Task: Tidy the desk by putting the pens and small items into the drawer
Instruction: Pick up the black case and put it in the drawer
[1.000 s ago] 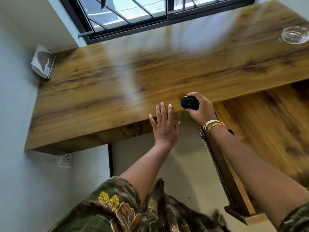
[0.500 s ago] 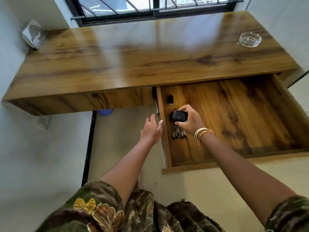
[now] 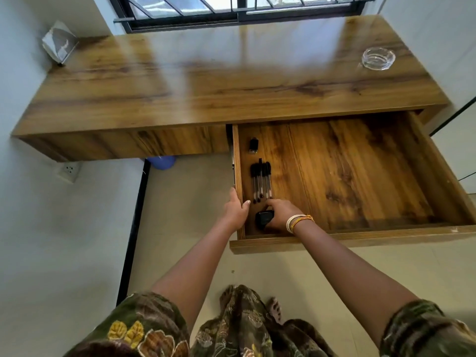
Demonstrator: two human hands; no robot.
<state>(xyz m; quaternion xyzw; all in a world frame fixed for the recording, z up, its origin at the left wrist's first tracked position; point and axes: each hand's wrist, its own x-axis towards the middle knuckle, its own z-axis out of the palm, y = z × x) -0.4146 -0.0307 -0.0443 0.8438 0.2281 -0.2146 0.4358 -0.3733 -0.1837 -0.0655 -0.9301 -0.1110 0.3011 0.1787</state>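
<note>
Overhead, the tabletop (image 3: 231, 81) stands above the open drawer (image 3: 360, 176). Left hand (image 3: 235, 212) grips the drawer's nine-o'clock wall; right hand (image 3: 279, 215), fingers wrapped on the black case (image 3: 263, 219), lowers it at six o'clock of the pens (image 3: 261, 181). Risk: the case nudging the pens askew.

head view — high, facing down, desk (image 3: 231, 81) near

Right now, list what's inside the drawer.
The drawer holds a row of pens, a small black item behind them, and a black case in the right hand. The spot under that hand is covered.
</note>
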